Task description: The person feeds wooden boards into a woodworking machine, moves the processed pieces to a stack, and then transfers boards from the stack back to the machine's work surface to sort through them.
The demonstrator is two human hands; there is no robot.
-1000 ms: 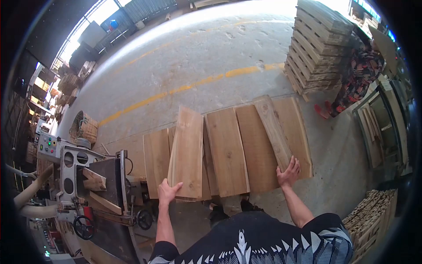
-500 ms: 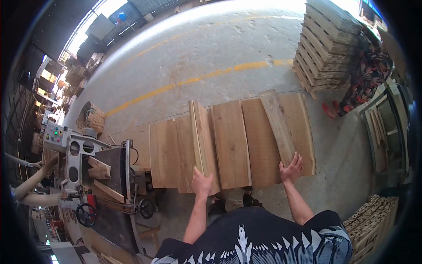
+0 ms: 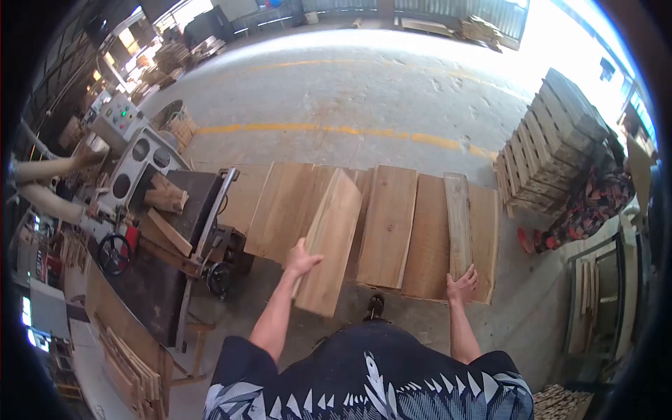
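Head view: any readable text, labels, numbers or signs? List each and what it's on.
No legible text anywhere.
Control panel on the machine: coloured buttons only, any labels too small to read.
Boards, including the one in the left hand: bare wood, no marks.
Floor's yellow line: paint only, no lettering.

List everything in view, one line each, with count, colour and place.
pale wooden plank: one, tan, pulled toward the person, under the left hand
narrow wooden board: one, grey-brown, lying on the row
row of flat wooden planks: several, tan, on the floor
stacked wooden boards: one pile, grey, right
grey sawing machine: one, left
yellow floor line: one, on the concrete
left hand: on the plank
right hand: at the narrow board's near end
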